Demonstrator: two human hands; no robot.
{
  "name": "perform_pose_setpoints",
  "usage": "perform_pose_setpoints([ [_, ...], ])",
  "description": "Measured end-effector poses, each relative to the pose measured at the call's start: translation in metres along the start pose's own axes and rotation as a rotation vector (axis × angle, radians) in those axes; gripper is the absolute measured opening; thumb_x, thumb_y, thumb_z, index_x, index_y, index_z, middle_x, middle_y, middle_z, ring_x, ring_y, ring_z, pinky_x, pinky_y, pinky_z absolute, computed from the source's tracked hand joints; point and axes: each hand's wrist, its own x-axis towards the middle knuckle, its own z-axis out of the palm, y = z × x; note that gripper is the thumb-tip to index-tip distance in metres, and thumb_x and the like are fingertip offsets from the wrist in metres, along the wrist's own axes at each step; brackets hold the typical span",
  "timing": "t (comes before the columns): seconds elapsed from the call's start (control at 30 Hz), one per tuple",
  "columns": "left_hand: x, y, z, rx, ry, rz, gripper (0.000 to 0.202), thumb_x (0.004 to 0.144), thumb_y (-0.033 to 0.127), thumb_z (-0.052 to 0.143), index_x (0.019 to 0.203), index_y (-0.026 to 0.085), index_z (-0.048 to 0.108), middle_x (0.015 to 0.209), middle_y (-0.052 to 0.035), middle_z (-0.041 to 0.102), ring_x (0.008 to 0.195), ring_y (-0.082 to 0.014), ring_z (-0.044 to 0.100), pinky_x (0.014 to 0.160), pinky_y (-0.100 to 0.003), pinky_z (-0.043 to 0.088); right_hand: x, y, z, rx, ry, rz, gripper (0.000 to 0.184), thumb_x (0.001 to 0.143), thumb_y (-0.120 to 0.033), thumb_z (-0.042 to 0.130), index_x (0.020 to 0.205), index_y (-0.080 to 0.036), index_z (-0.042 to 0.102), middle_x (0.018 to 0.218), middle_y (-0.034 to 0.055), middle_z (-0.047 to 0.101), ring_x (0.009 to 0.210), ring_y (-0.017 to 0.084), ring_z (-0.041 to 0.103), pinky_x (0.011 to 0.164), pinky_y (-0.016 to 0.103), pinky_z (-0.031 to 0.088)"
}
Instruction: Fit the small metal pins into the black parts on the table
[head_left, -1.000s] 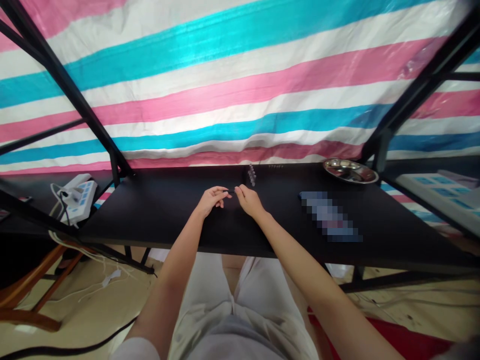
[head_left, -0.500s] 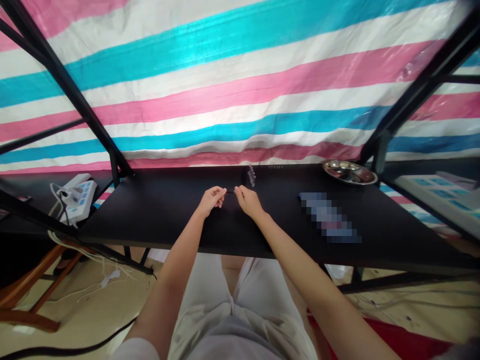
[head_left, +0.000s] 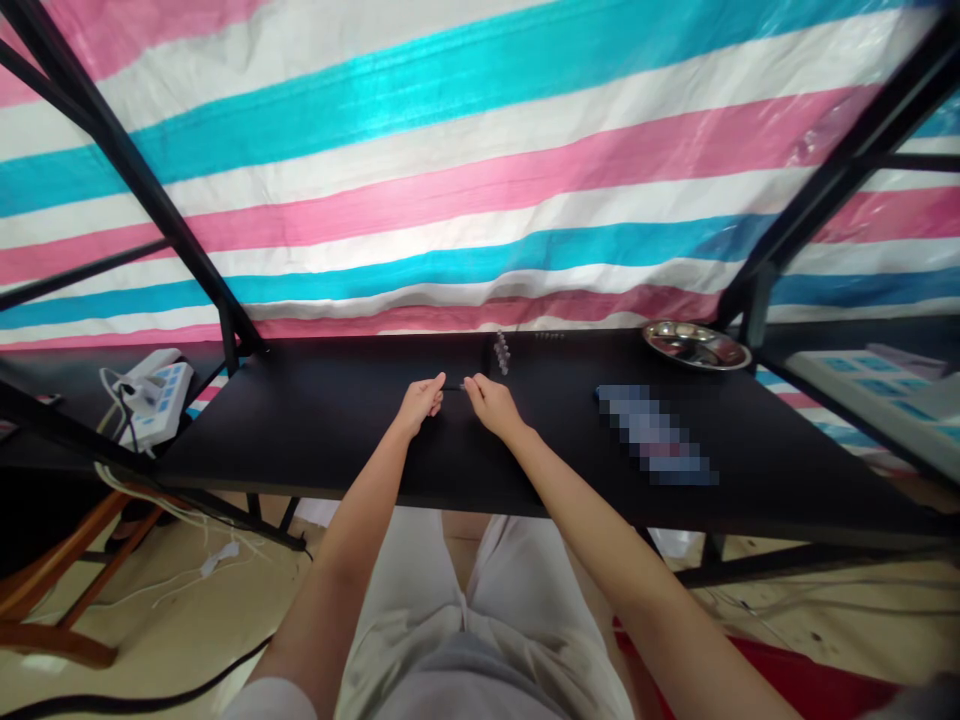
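Note:
Between my two hands runs a thin, dark, rod-like piece (head_left: pixel 454 388), held level just above the black table (head_left: pixel 322 410). Its kind is too small to make out. My left hand (head_left: pixel 423 402) is closed, with thumb and forefinger pinching the left end. The right end sits in the pinch of my right hand (head_left: pixel 490 400), also closed. Just beyond my right hand stands a row of several small, clear, knobbly pieces (head_left: pixel 502 353). A fainter row of tiny pieces (head_left: pixel 550 336) lies farther back.
A shiny round metal dish (head_left: pixel 696 346) stands at the back right. Nearer lies a blurred-out blue packet (head_left: pixel 656 435). Black frame posts (head_left: pixel 217 290) rise at both ends, and a striped sheet (head_left: pixel 480 200) hangs behind. A white power strip (head_left: pixel 159 400) with cables is at left.
My hands have drawn slightly apart, the left one shifting a little left, and more of the dark piece shows between them. The surrounding objects stay in place.

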Motion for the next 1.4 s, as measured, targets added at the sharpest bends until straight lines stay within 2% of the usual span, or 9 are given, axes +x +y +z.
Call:
perform_pose_setpoints([
  [0.17, 0.0, 0.002, 0.0, 0.012, 0.059, -0.007, 0.055, 0.073, 0.06, 0.054, 0.045, 0.017, 0.033, 0.039, 0.0054, 0.032, 0.034, -0.0036, 0.03, 0.039, -0.021, 0.021, -0.001, 0.0, -0.002, 0.032, -0.018, 0.021, 0.035, 0.09, -0.044, 0.028, 0.07, -0.022, 0.046, 0.061, 0.0014, 0.053, 0.054, 0.015, 0.049, 0.055, 0.025, 0.034],
  [0.33, 0.001, 0.002, -0.003, 0.039, 0.178, -0.023, 0.053, 0.07, 0.062, 0.055, 0.047, 0.016, 0.044, 0.039, 0.0034, 0.039, 0.033, -0.0041, 0.033, 0.038, -0.02, 0.02, -0.001, 0.002, -0.005, 0.12, -0.034, 0.046, 0.028, 0.088, -0.043, 0.033, 0.087, -0.022, 0.051, 0.07, 0.0013, 0.058, 0.058, 0.015, 0.054, 0.058, 0.026, 0.039],
  [0.5, 0.002, 0.001, -0.004, 0.047, 0.205, -0.029, 0.052, 0.068, 0.062, 0.056, 0.048, 0.015, 0.048, 0.041, 0.0029, 0.043, 0.033, -0.004, 0.035, 0.037, -0.019, 0.022, -0.002, 0.004, -0.004, 0.152, -0.058, 0.006, 0.029, 0.086, -0.04, 0.042, 0.105, -0.022, 0.053, 0.093, 0.0042, 0.063, 0.058, 0.012, 0.054, 0.062, 0.027, 0.044],
  [0.7, 0.003, -0.001, -0.005, 0.048, 0.179, 0.015, 0.049, 0.069, 0.06, 0.057, 0.053, 0.015, 0.049, 0.043, 0.0037, 0.044, 0.033, -0.0032, 0.035, 0.036, -0.018, 0.023, -0.001, 0.008, 0.0, 0.121, -0.061, -0.09, 0.026, 0.087, -0.037, 0.042, 0.096, -0.021, 0.06, 0.094, 0.0064, 0.064, 0.078, 0.017, 0.059, 0.072, 0.029, 0.046],
  [0.83, 0.003, -0.002, -0.003, 0.052, 0.129, 0.068, 0.04, 0.065, 0.053, 0.065, 0.069, 0.015, 0.055, 0.051, 0.0043, 0.051, 0.034, -0.0026, 0.037, 0.036, -0.018, 0.025, 0.0, 0.012, 0.001, 0.102, -0.045, -0.071, 0.027, 0.087, -0.037, 0.043, 0.096, -0.02, 0.06, 0.092, 0.0069, 0.065, 0.074, 0.016, 0.059, 0.07, 0.029, 0.046],
  [0.97, 0.002, -0.003, -0.003, 0.063, 0.114, 0.09, 0.042, 0.064, 0.049, 0.068, 0.086, 0.014, 0.061, 0.057, 0.0034, 0.054, 0.036, -0.0024, 0.038, 0.037, -0.019, 0.027, -0.001, 0.013, 0.002, 0.095, -0.059, -0.062, 0.027, 0.086, -0.038, 0.044, 0.096, -0.02, 0.06, 0.091, 0.0068, 0.064, 0.069, 0.016, 0.057, 0.068, 0.029, 0.046],
  [1.1, 0.002, -0.004, -0.004, 0.068, 0.105, 0.099, 0.042, 0.066, 0.045, 0.067, 0.093, 0.013, 0.064, 0.06, 0.0026, 0.054, 0.037, -0.0024, 0.039, 0.038, -0.019, 0.028, -0.001, 0.013, 0.003, 0.088, -0.085, -0.057, 0.025, 0.085, -0.037, 0.046, 0.095, -0.02, 0.06, 0.089, 0.006, 0.064, 0.066, 0.015, 0.055, 0.066, 0.029, 0.045],
  [1.2, 0.003, -0.004, -0.004, 0.057, 0.158, 0.105, 0.039, 0.065, 0.045, 0.068, 0.086, 0.012, 0.064, 0.06, 0.002, 0.054, 0.037, -0.0025, 0.039, 0.037, -0.019, 0.027, -0.001, 0.013, 0.002, 0.068, -0.109, -0.045, 0.021, 0.083, -0.035, 0.048, 0.092, -0.02, 0.06, 0.086, 0.0048, 0.063, 0.062, 0.014, 0.053, 0.062, 0.028, 0.043],
  [1.4, 0.006, -0.001, -0.007, -0.019, 0.381, 0.123, 0.031, 0.065, 0.041, 0.068, 0.077, 0.014, 0.059, 0.062, 0.0013, 0.055, 0.038, -0.0032, 0.04, 0.039, -0.019, 0.029, 0.0, 0.009, -0.005, 0.017, -0.096, -0.048, 0.017, 0.082, -0.034, 0.05, 0.085, -0.021, 0.06, 0.085, 0.0037, 0.058, 0.065, 0.013, 0.052, 0.057, 0.024, 0.04],
])
